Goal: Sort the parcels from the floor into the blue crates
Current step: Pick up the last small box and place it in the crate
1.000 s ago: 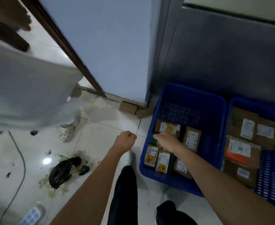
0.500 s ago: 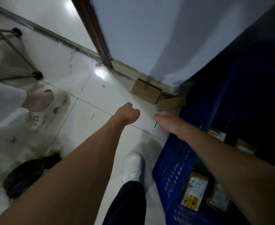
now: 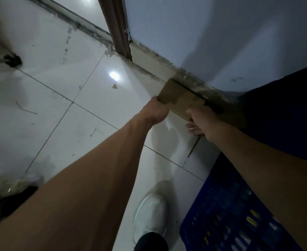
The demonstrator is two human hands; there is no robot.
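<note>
- The floor (image 3: 73,73) is of white glossy tiles with dark joints, dusty, and it reflects a lamp at 12 o'clock.
- A pale wall (image 3: 203,29) rises at 1 o'clock, and a brown door frame (image 3: 115,26) stands at 12 o'clock.
- The brown parcel (image 3: 179,98) lies at 1 o'clock, at the foot of the wall.
- The right hand (image 3: 202,122) grips its near right corner, fingers on top and thumb below.
- The left hand (image 3: 155,113) is curled at its left end, but its fingers are hidden and I cannot tell if they hold it.
- A blue crate (image 3: 230,214) stands at 5 o'clock, and a white shoe (image 3: 150,214) at 6 o'clock.
</note>
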